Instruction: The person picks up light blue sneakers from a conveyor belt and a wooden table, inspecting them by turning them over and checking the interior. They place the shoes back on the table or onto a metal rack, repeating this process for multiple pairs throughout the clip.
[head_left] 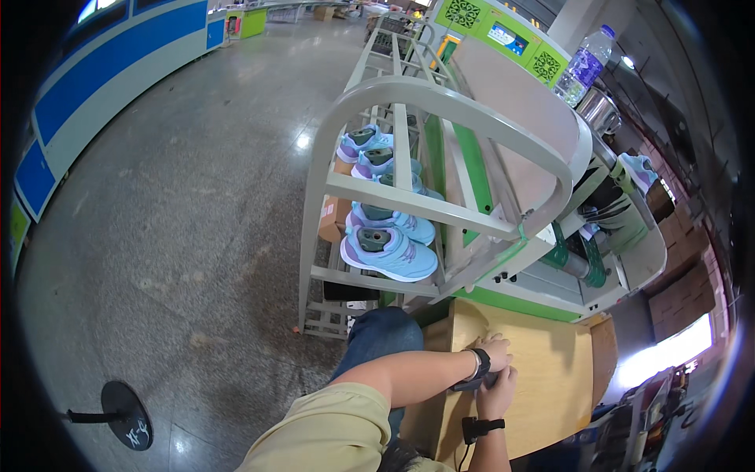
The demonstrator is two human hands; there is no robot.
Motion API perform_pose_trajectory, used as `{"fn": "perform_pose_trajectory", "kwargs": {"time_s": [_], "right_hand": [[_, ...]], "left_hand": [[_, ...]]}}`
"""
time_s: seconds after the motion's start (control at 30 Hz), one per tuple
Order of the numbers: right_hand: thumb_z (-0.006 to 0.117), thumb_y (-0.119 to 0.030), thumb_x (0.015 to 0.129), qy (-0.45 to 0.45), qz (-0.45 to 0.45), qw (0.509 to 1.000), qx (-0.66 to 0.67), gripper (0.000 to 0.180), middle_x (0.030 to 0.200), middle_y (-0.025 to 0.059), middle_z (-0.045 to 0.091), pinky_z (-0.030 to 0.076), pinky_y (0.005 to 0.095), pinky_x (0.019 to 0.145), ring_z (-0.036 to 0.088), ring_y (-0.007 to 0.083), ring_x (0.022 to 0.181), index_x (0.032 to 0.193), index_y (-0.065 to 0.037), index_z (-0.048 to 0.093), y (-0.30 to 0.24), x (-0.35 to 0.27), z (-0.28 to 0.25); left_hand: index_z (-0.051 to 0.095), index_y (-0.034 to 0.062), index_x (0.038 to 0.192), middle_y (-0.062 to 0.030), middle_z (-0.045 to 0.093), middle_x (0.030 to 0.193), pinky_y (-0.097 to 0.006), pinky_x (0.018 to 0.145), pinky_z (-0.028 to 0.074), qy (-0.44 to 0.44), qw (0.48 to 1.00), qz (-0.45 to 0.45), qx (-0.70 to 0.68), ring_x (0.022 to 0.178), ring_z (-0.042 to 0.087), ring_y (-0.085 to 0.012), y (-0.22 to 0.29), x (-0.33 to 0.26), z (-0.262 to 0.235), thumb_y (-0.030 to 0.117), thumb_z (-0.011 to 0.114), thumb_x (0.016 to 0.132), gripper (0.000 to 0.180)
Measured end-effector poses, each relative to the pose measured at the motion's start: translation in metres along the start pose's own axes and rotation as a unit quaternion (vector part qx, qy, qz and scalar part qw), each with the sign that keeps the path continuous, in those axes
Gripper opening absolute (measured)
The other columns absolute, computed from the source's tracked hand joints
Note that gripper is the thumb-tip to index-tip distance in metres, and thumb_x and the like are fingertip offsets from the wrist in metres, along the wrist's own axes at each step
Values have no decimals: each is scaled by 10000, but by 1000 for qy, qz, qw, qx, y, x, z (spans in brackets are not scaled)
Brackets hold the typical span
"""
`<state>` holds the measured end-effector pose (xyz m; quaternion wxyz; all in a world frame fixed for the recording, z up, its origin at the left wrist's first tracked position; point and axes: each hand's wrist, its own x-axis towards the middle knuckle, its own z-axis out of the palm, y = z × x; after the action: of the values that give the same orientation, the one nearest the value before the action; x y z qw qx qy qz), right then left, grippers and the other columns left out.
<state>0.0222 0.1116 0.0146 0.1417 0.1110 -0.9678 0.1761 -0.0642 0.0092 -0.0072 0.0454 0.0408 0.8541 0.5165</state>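
My left hand [494, 352] and my right hand [499, 392] are close together over the left side of a wooden tabletop [554, 354]. Their fingers are bent and closed around a small dark object [469, 385], mostly covered by the hands, so its kind cannot be made out. A dark watch [481, 362] is on my left wrist. Around the right wrist is a black band [481, 427] with a cable. Beyond the hands, a light blue and purple shoe [393, 256] with a dark insert inside sits on a grey metal rack [425, 206].
More blue shoes [375, 141] line the rack, with a cardboard box [333, 218] beside them. A green and white machine [543, 169] stands behind the table, bearing a water bottle [586, 64] and a metal cup [599, 112]. A round black base [127, 415] is on the floor.
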Motion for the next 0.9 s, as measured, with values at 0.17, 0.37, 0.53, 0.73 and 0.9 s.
{"fn": "perform_pose_trajectory", "kwargs": {"time_s": [0.17, 0.37, 0.53, 0.73, 0.9], "right_hand": [[803, -123, 757, 11, 4, 1000, 0, 551, 1227, 202, 563, 502, 472, 899, 583, 421, 1085, 1248, -47, 566, 1, -2, 0], [807, -134, 754, 21, 4, 1000, 4, 533, 1220, 196, 569, 505, 470, 896, 586, 418, 1085, 1230, -56, 581, 1, -2, 1], [810, -142, 743, 24, 11, 999, 20, 526, 1208, 181, 575, 510, 469, 884, 589, 410, 1078, 1218, -74, 591, -1, -2, 0], [816, -154, 722, 37, 0, 999, 5, 525, 1191, 169, 583, 515, 467, 871, 589, 401, 1072, 1196, -88, 601, -1, 0, 0], [820, -150, 712, 43, -2, 999, 2, 543, 1194, 167, 581, 513, 469, 871, 585, 401, 1074, 1203, -91, 595, 1, 0, 0]], "left_hand": [[696, 33, 1156, -209, 636, 1296, -576, 1067, 415, -79, 993, 62, 63, 1291, 511, -439, 4, -2, -19, 391, 519, 969, 441], [708, 55, 1061, -192, 657, 1183, -547, 946, 496, -84, 983, 101, 126, 1132, 582, -434, 1, -1, -18, 373, 457, 1005, 409], [711, 72, 1023, -187, 661, 1145, -529, 931, 492, -76, 981, 120, 131, 1083, 586, -439, -5, 2, -13, 355, 446, 1015, 389], [712, 98, 994, -179, 666, 1057, -506, 949, 469, -70, 976, 149, 143, 1033, 600, -416, -6, 2, -13, 334, 437, 1023, 364], [708, 98, 961, -169, 671, 1029, -489, 941, 461, -54, 973, 170, 146, 1018, 609, -385, -8, 4, -10, 323, 438, 1024, 358]]}}
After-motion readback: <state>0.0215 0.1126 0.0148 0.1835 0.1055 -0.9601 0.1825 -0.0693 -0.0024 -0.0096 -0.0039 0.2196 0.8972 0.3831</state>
